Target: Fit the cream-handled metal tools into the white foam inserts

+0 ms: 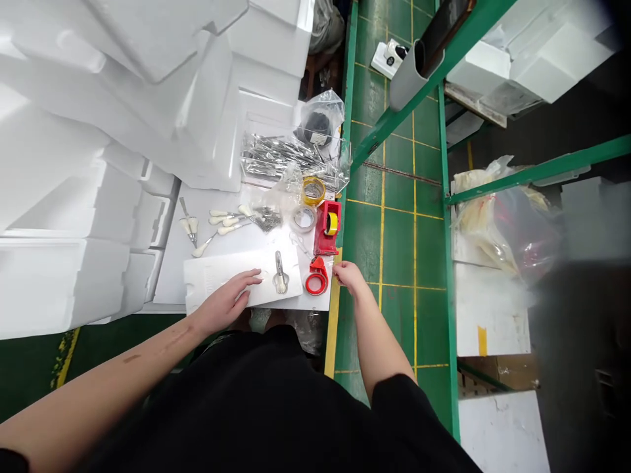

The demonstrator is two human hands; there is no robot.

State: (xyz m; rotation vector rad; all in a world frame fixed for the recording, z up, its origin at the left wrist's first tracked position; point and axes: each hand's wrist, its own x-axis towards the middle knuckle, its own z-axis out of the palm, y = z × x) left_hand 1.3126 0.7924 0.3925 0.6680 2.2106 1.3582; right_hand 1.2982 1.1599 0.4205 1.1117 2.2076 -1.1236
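Left hand lying open on a white foam board, right hand curled beside a red tape dispenser, its grip unclear.

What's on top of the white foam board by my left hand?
A white-handled metal tool lies on the foam board. Your left hand covers part of the board, so whatever is beneath it cannot be seen.

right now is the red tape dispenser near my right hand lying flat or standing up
Lying flat: the red tape dispenser shows the round face of its tape roll upward, beside the right hand.
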